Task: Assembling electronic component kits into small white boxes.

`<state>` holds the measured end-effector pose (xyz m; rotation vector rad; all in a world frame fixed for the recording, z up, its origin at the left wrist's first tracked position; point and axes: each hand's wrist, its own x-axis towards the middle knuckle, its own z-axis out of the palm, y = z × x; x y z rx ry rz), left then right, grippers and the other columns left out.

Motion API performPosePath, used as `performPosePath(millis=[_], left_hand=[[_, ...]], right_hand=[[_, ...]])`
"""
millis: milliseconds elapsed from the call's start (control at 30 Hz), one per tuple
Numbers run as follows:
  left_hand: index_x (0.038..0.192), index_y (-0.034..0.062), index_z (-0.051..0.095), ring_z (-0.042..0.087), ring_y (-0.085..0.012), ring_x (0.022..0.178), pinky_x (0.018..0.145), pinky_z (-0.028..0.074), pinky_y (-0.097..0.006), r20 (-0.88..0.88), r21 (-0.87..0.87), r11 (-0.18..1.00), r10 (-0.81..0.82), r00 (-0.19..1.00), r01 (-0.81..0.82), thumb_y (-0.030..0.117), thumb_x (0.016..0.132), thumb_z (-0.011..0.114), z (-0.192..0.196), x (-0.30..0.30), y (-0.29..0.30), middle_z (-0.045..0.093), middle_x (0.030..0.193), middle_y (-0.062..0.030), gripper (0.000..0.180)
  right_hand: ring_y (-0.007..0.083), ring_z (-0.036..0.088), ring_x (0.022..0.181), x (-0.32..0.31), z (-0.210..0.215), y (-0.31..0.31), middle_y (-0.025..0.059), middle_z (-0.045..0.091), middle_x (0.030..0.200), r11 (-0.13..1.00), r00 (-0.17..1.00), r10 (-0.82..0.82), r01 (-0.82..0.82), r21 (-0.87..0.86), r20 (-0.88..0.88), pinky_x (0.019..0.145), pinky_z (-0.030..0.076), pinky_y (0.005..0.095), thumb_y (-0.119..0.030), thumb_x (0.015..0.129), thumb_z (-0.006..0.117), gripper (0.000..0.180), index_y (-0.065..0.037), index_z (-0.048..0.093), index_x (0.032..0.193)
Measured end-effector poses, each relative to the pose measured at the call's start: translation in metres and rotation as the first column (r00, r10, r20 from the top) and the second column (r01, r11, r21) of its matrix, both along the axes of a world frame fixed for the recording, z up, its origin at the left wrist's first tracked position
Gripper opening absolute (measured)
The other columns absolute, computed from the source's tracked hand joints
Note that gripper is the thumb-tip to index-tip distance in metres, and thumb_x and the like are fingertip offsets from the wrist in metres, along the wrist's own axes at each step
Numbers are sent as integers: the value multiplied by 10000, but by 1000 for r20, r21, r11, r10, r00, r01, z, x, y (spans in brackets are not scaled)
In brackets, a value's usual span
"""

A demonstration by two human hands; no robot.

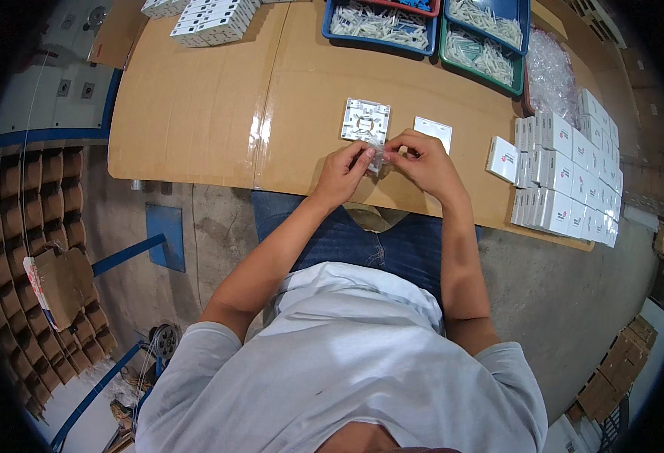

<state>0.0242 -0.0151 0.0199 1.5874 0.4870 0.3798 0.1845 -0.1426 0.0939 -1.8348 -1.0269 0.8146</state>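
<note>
My left hand [345, 170] and my right hand [420, 160] meet over the near part of the cardboard-covered table [196, 113]. Together they pinch a small clear plastic bag [377, 153] between their fingertips. Just beyond the fingers lies a white square plastic base [365, 119] with its open inside facing up. To its right rests a white flat cover plate [433, 130].
Stacked small white boxes [570, 181] fill the table's right side, one box [502, 158] apart from them. Blue and green trays [430, 26] of small white parts stand at the far edge, next to a heap of clear bags [551, 68]. More white parts [211, 19] lie far left. Cardboard dividers [38, 249] stand on the floor at left.
</note>
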Motion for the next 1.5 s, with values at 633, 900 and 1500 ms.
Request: performPosePath(millis=[633, 900, 1500], left_hand=[[1081, -9, 702, 623, -113, 683, 631, 492, -290, -28, 97, 995, -4, 1000, 6, 229, 1036, 616, 7, -3, 0, 692, 757, -87, 257], [1078, -5, 670, 605, -72, 696, 622, 480, -261, 9, -31, 1000, 2, 1000, -2, 203, 1023, 648, -4, 0, -2, 698, 782, -44, 216], [1064, -11, 604, 598, -76, 752, 664, 495, -265, 45, -135, 990, 55, 997, -49, 205, 1058, 588, 8, 0, -3, 688, 811, -41, 216]], right_hand=[[59, 432, 563, 5, 11, -4, -5, 523, 598, 982, 1000, 23, -19, -189, 17, 517, 356, 268, -172, 929, 730, 173, -16, 662, 895], [37, 494, 717, 8, -7, -7, -25, 641, 886, 997, 982, -66, 74, 34, -180, 648, 424, 206, -71, 907, 741, 142, -26, 686, 1030], [13, 478, 554, 3, -31, -5, -26, 673, 780, 972, 841, -224, 226, -56, -492, 460, 329, 185, -132, 962, 694, 125, -46, 709, 1051]])
